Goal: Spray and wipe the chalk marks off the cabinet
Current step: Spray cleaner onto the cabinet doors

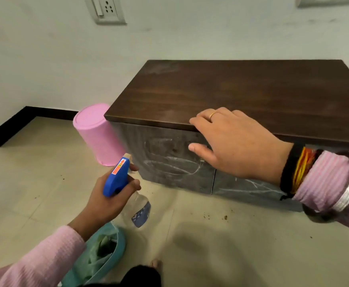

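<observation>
Nearest the camera, a green cloth (105,247) lies bunched on the floor (211,245) beside the person's knee, untouched. Just beyond it, the left hand (109,195) grips the spray bottle (126,187): fingers curled round the neck, index finger on the trigger under the blue head, nozzle pointed toward the cabinet (231,90) front.

The right hand (229,141) rests on the cabinet's front top edge — fingers straight and close together over the top, thumb spread apart below against the door, holding nothing.

The chalk marks (169,162) are on the two front doors: looping white lines on the left door, streaks low on the right door, partly hidden by the right wrist.

A pink bucket (99,133) stands upturned against the cabinet's left side.

Step in hand, as judged: spraying — wiping not yet begun. The next move calls for wetting both doors evenly, then setting down the bottle or freeing the right hand to take the cloth.
</observation>
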{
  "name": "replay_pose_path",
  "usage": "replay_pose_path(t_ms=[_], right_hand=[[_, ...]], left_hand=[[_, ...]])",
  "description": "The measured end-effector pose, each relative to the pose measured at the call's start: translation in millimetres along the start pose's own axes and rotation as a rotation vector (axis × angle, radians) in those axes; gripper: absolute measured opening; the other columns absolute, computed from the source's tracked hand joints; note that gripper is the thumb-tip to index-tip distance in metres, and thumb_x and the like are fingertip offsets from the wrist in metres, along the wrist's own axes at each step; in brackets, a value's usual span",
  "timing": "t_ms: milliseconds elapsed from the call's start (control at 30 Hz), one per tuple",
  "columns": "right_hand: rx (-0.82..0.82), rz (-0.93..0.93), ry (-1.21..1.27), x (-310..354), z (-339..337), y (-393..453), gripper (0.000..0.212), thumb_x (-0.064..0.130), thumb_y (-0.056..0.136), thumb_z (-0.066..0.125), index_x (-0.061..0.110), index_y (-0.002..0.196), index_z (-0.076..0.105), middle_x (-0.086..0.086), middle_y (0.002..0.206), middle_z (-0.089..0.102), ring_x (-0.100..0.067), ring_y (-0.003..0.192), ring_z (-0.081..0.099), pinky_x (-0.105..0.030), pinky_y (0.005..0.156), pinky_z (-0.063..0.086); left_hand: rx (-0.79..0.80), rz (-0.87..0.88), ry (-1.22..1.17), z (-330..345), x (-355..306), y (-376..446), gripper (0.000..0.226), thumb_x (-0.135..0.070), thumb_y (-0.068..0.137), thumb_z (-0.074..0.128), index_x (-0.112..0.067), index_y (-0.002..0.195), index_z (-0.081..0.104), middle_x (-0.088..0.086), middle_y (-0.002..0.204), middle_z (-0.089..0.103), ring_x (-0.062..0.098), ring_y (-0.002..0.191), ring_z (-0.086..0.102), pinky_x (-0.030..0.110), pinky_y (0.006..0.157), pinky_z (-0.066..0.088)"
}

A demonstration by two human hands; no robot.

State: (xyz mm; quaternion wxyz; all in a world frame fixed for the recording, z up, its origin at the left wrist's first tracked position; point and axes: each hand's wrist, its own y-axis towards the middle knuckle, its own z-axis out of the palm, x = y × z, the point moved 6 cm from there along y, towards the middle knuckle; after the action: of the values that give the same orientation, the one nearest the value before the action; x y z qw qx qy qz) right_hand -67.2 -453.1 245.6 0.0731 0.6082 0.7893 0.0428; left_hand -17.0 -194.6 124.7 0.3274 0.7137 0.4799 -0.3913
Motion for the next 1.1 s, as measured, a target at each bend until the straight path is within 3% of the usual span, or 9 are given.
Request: replay_pose_path(t_ms=[167, 333, 400, 467, 533, 600, 667, 933, 1100], right_hand=[[0.101, -0.006, -0.091, 19.3, 1.3, -39.4, 0.058, 0.058, 0.096, 0.033, 0.019, 0.138, 0.044, -0.006, 0.135, 0.052, -0.027, 0.116, 0.053, -0.042, 0.092, 0.047], [0.103, 0.049, -0.063, 35.1, -24.6, -72.5, 0.054, 0.058, 0.096, 0.034, 0.021, 0.133, 0.046, -0.004, 0.134, 0.052, -0.025, 0.116, 0.053, -0.04, 0.093, 0.046], [0.09, 0.093, -0.04, 44.0, -31.6, -84.3, 0.053, 0.058, 0.097, 0.035, 0.021, 0.133, 0.046, -0.003, 0.134, 0.052, -0.025, 0.117, 0.052, -0.04, 0.094, 0.046], [0.068, 0.155, -0.006, 51.9, -35.9, -90.3, 0.052, 0.057, 0.097, 0.036, 0.02, 0.132, 0.047, -0.004, 0.134, 0.053, -0.026, 0.117, 0.052, -0.041, 0.094, 0.045], [0.05, 0.235, 0.067, 59.1, -38.0, -94.8, 0.051, 0.056, 0.097, 0.037, 0.02, 0.132, 0.047, -0.004, 0.132, 0.053, -0.027, 0.117, 0.052, -0.042, 0.093, 0.046], [0.011, 0.319, 0.17, 60.8, -36.5, -98.0, 0.052, 0.056, 0.098, 0.037, 0.019, 0.132, 0.048, -0.005, 0.13, 0.054, -0.027, 0.116, 0.052, -0.044, 0.092, 0.046], [-0.022, 0.366, 0.238, 59.6, -31.0, -99.6, 0.052, 0.056, 0.098, 0.037, 0.02, 0.134, 0.047, -0.004, 0.13, 0.054, -0.026, 0.116, 0.052, -0.043, 0.093, 0.047], [0.009, 0.342, 0.213, 43.0, 1.4, -79.3, 0.052, 0.053, 0.099, 0.038, 0.021, 0.139, 0.044, -0.001, 0.136, 0.052, -0.024, 0.12, 0.05, -0.041, 0.097, 0.044], [0.015, 0.333, 0.21, 38.0, 12.8, -66.2, 0.049, 0.052, 0.099, 0.037, 0.022, 0.137, 0.044, 0.001, 0.138, 0.051, -0.022, 0.122, 0.05, -0.04, 0.1, 0.044]], left_hand=[[-0.075, -0.019, 0.001, 11.9, -16.6, -33.0, 0.011, -0.021, 0.091, 0.073, -0.013, 0.092, 0.065, 0.011, 0.067, 0.071, 0.012, 0.059, 0.067, 0.017, 0.06, 0.05], [-0.116, -0.027, -0.054, 12.9, -32.1, -50.4, 0.034, -0.029, 0.094, 0.068, 0.0, 0.08, 0.055, 0.02, 0.067, 0.052, 0.019, 0.058, 0.052, 0.031, 0.057, 0.045], [-0.126, 0.005, -0.05, 12.1, -41.4, -59.6, 0.03, -0.02, 0.095, 0.066, 0.001, 0.079, 0.052, 0.01, 0.064, 0.045, 0.013, 0.057, 0.042, 0.024, 0.054, 0.039], [-0.175, -0.035, -0.088, 11.6, -36.2, -65.0, 0.017, -0.015, 0.095, 0.065, -0.004, 0.083, 0.059, 0.003, 0.067, 0.054, 0.014, 0.059, 0.049, 0.022, 0.057, 0.045], [-0.226, -0.131, -0.2, 12.0, -22.2, -68.5, 0.007, -0.017, 0.092, 0.067, -0.01, 0.091, 0.067, 0.003, 0.082, 0.069, 0.021, 0.074, 0.065, 0.032, 0.072, 0.057], [-0.261, -0.195, -0.286, 14.3, -13.9, -66.1, 0.026, -0.032, 0.085, 0.071, -0.008, 0.094, 0.066, 0.009, 0.087, 0.071, 0.024, 0.08, 0.067, 0.044, 0.078, 0.058], [-0.302, -0.216, -0.336, 18.2, -11.4, -57.9, 0.042, -0.041, 0.083, 0.071, -0.001, 0.094, 0.063, 0.01, 0.081, 0.067, 0.023, 0.075, 0.065, 0.043, 0.072, 0.057], [-0.466, -0.273, -0.411, 22.0, 9.1, -0.3, 0.026, -0.032, 0.09, 0.069, -0.007, 0.098, 0.069, 0.011, 0.086, 0.074, 0.019, 0.075, 0.068, 0.04, 0.076, 0.058], [-0.58, -0.302, -0.415, 10.1, 16.9, 25.6, 0.029, -0.029, 0.084, 0.066, 0.0, 0.083, 0.067, 0.009, 0.07, 0.064, 0.017, 0.06, 0.056, 0.035, 0.061, 0.051]])
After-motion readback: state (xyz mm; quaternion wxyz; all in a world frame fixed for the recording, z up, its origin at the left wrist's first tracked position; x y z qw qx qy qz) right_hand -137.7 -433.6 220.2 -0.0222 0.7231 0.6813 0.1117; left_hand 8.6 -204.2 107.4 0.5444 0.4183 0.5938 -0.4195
